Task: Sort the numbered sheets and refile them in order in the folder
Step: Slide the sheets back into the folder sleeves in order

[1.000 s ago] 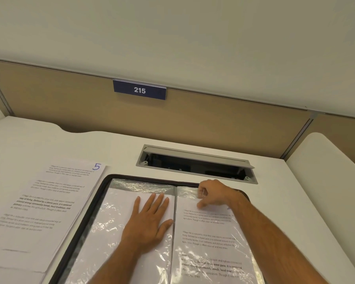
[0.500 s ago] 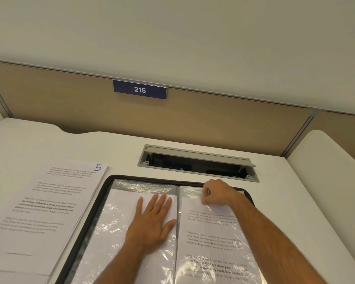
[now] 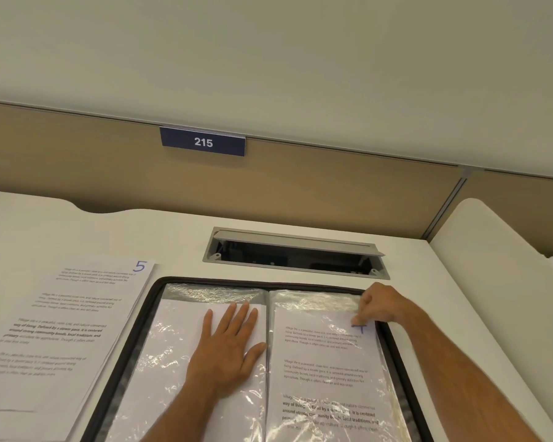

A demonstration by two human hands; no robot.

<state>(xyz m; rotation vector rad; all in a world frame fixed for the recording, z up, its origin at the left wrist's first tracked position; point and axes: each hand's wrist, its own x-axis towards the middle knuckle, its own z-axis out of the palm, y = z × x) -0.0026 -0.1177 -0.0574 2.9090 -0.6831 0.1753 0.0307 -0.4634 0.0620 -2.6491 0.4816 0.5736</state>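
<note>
A dark-edged folder (image 3: 147, 317) lies open on the white desk, with clear plastic sleeves on both sides. My left hand (image 3: 227, 349) presses flat on the left sleeve (image 3: 173, 362), fingers spread. My right hand (image 3: 377, 306) has its fingers curled at the top right corner of the right sleeve, pinching the printed sheet (image 3: 326, 371) inside; a blue handwritten number shows partly under the fingertips. To the left of the folder lies a stack of loose sheets (image 3: 61, 333), the top one marked 5 in blue.
A grey cable hatch (image 3: 296, 253) is set into the desk (image 3: 141, 237) just behind the folder. A tan partition with a 215 sign (image 3: 202, 141) stands at the back. A second white desk surface (image 3: 498, 244) sits to the right.
My right hand has slid rightward along the top edge of the right sleeve, from near the spine to the top right corner. My left hand stays flat on the left sleeve.
</note>
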